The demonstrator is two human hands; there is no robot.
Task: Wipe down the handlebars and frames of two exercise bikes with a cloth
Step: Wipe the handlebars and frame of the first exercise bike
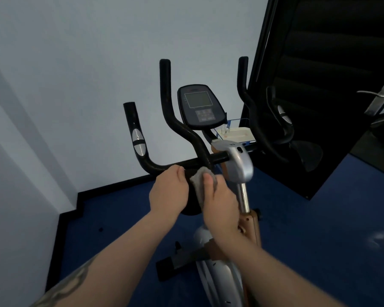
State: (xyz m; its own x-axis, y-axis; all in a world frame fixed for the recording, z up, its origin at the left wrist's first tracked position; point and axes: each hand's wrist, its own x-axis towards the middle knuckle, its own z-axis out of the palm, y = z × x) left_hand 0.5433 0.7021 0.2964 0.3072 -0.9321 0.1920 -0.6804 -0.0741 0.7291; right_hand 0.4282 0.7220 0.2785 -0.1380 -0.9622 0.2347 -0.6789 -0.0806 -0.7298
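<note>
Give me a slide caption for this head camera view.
Right hand presses a grey cloth against the exercise bike's black handlebar; left hand steadies it.

So the exercise bike (pixel 235 165) is a silver and orange upright one, standing on the blue floor (pixel 120 218) near the wall corner. Its black handlebars (pixel 175 120) curl up in four prongs, with silver pulse pads on the outer ones. The cloth (pixel 200 180) is a small grey rag, bunched up and pressed against the horizontal bar just left of the stem.
</note>
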